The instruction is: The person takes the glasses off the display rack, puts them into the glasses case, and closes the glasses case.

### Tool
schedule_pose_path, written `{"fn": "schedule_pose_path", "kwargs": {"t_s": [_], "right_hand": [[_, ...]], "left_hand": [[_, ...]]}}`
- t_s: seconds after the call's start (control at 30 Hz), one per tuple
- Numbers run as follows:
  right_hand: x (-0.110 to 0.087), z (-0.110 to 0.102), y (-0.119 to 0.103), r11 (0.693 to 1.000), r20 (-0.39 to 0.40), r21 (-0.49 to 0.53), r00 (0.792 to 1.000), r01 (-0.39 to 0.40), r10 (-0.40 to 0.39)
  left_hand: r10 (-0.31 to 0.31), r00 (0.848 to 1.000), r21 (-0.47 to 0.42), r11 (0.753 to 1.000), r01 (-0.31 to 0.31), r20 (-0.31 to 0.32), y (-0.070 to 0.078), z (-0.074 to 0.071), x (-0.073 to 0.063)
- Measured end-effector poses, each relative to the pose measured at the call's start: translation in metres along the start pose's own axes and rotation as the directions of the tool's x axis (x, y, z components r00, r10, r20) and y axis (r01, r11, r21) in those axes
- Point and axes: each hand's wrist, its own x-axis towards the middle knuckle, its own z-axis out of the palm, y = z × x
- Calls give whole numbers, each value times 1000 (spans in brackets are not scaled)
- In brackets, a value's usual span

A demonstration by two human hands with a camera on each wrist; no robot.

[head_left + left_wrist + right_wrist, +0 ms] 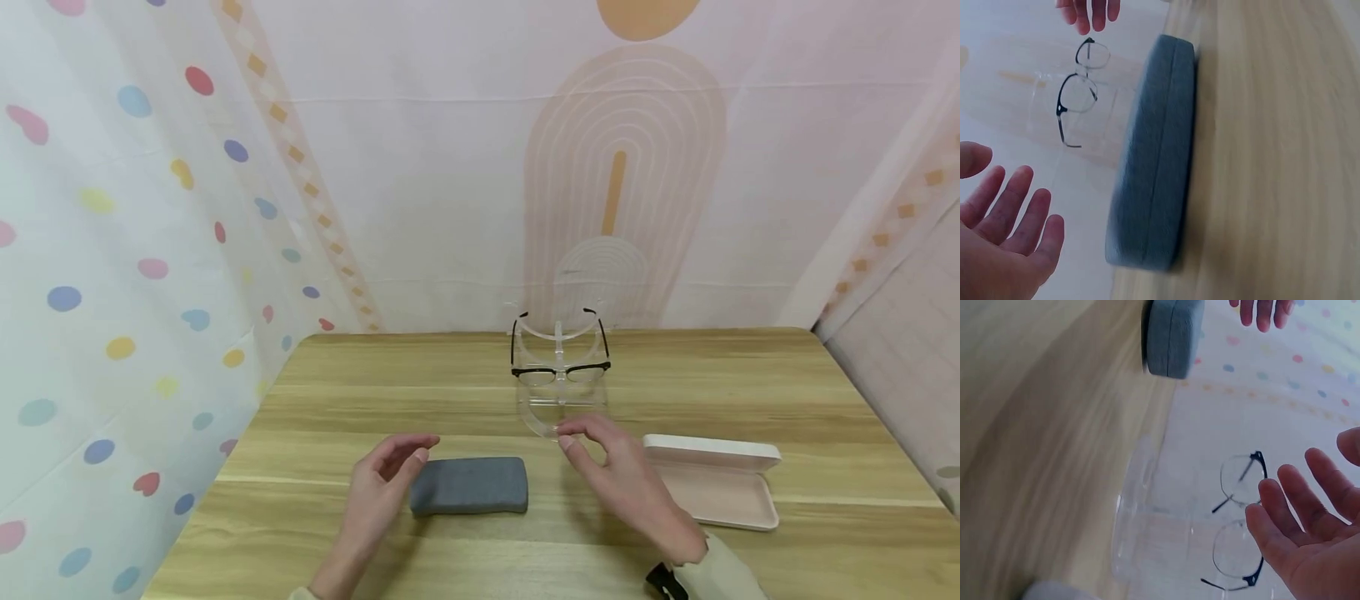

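Observation:
A grey glasses case (470,487), lid closed, lies on the table between the two hands. Just off its left end is my left hand (377,487), fingers loosely bent and nothing in them. My right hand (628,477) is held over the table right of the case, thumb and forefinger close together. In the right wrist view its fingers (1300,503) are relaxed and hold nothing. Behind the hands, black-framed eyeglasses (561,372) sit on a clear display stand (534,423). The right fingertips overlap the front of that stand in the head view.
An open glasses case (716,497), white outside and pale pink inside, lies to the right of my right hand. The wooden table (337,392) ends at a patterned curtain (420,208) along the back and left. A black band (666,581) circles the right wrist.

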Motion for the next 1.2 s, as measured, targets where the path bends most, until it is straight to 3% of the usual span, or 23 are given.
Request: {"fn": "schedule_pose_path", "kwargs": {"t_s": [0.33, 0.73, 1.2], "right_hand": [[2, -18, 3, 997, -111, -64, 993, 37, -44], [15, -34, 10, 996, -182, 27, 980, -82, 86], [36, -43, 16, 974, -256, 72, 940, -213, 225]], "left_hand": [[30, 999, -54, 998, -28, 30, 9, 18, 7], [12, 998, -97, 995, -7, 59, 21, 48, 25], [-7, 998, -149, 989, 16, 61, 30, 74, 52]]}}
